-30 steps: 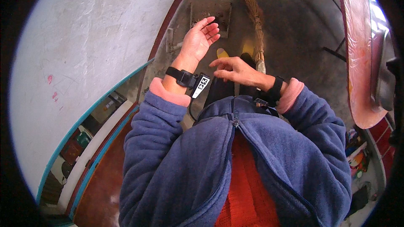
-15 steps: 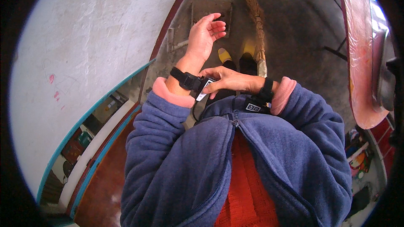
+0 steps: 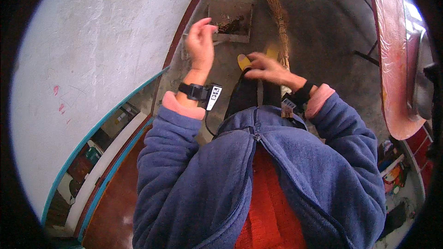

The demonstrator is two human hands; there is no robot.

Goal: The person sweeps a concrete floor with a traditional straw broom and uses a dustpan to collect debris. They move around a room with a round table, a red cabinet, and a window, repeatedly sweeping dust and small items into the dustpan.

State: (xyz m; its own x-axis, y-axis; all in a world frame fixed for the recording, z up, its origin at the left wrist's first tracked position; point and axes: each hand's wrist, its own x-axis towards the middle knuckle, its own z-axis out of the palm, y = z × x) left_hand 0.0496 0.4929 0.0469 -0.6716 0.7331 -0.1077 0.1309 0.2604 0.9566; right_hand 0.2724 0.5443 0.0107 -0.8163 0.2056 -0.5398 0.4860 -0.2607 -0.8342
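My left hand [image 3: 200, 46] is raised at centre left, palm up, fingers loosely curled and holding nothing; a black strap with a white-faced device [image 3: 213, 97] is round its wrist. My right hand [image 3: 272, 71] hangs just right of it, blurred, fingers apart and empty, also with a black wrist strap [image 3: 303, 93]. Below that hand in the picture's depth, a straw broom [image 3: 277, 9] runs from the floor up toward my waist; whether anything supports it is hidden. Yellow footwear [image 3: 244, 60] shows on my feet between the hands.
A square frame with debris [image 3: 249, 34] lies on the concrete floor ahead. A white wall [image 3: 83, 41] with a blue-edged opening [image 3: 94, 131] and brown surface [image 3: 113, 203] fills the left. A pink-topped table [image 3: 392, 87] with black legs stands right; assorted items [image 3: 394, 175] sit lower right.
My right hand went to the device on my left wrist half a second ago and has since moved off it to the right. My left hand has shifted leftward.
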